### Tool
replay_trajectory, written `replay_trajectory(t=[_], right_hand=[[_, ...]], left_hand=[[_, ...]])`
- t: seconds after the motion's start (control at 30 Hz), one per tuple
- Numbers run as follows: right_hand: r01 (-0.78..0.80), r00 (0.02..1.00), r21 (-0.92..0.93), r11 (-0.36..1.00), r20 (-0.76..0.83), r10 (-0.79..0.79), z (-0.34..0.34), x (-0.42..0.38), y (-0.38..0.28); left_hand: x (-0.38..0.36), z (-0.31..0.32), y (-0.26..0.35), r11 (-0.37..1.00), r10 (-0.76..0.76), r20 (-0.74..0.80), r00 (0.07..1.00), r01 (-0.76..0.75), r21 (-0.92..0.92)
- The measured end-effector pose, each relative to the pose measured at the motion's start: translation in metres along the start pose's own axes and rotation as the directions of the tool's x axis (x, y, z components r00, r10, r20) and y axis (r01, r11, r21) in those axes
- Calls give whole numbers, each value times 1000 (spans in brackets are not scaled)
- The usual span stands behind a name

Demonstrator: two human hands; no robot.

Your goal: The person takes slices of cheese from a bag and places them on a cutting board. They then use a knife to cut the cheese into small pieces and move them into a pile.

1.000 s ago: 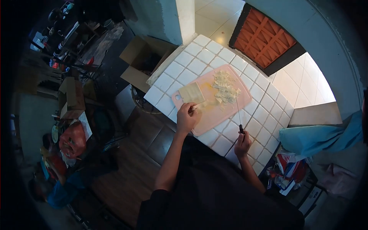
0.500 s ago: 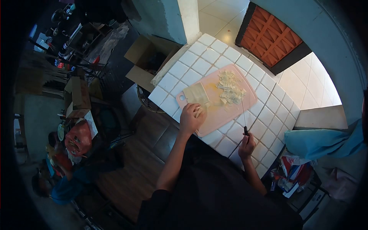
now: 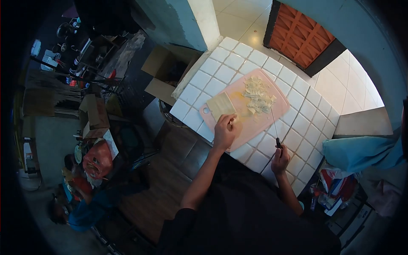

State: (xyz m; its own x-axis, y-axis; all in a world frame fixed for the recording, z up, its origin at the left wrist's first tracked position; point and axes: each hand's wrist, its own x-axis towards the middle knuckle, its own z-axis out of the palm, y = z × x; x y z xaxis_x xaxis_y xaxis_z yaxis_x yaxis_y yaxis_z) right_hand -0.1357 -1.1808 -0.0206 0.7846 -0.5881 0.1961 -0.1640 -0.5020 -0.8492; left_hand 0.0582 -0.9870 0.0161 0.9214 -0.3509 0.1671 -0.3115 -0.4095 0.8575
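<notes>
My right hand (image 3: 280, 160) grips a knife (image 3: 278, 142) by its black handle, its thin blade pointing away from me toward the cutting board's right side. The pink cutting board (image 3: 255, 135) lies on the tiled counter. My left hand (image 3: 225, 131) is over the board's near left part with fingers curled together; what is between the fingertips is too small to make out. Just beyond it lies a pale, flat, square sheet (image 3: 220, 106), like dough wrapper. A heap of pale cut strips (image 3: 259, 97) covers the board's far right part.
White tiles (image 3: 293, 121) surround the board. An open cardboard box (image 3: 159, 63) stands beyond the counter's left edge. At right are a blue cloth (image 3: 352, 155) and plastic packages (image 3: 333, 189). Another person (image 3: 87, 212) is at lower left near a red bag (image 3: 97, 159).
The pale pieces seen under my left fingers no longer show there, and the fingers are curled tighter. My right hand still holds the knife. The whole view has shifted slightly.
</notes>
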Motion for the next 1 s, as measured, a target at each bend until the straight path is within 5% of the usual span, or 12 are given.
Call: replay_trajectory(t=[0.33, 0.4, 0.47, 0.7, 1.0], right_hand=[[-35, 999, 24, 999, 6, 35, -3, 1, -5], [-34, 999, 18, 999, 27, 34, -4, 2, -5], [-16, 1000, 2, 1000, 7, 16, -3, 2, -1], [-12, 1000, 24, 1000, 2, 12, -6, 3, -9], [-22, 1000, 15, 1000, 7, 22, -5, 4, -11]], left_hand=[[64, -26, 12, 996, 61, -43, 997, -63, -57], [63, -22, -6, 1000, 20, 39, 999, -21, 22], [54, -16, -8, 858, 223, -5, 975, -194, 475], [17, 5, 11, 757, 78, 57, 995, -96, 647], [4, 11, -7, 788, 186, -53, 981, -117, 605]])
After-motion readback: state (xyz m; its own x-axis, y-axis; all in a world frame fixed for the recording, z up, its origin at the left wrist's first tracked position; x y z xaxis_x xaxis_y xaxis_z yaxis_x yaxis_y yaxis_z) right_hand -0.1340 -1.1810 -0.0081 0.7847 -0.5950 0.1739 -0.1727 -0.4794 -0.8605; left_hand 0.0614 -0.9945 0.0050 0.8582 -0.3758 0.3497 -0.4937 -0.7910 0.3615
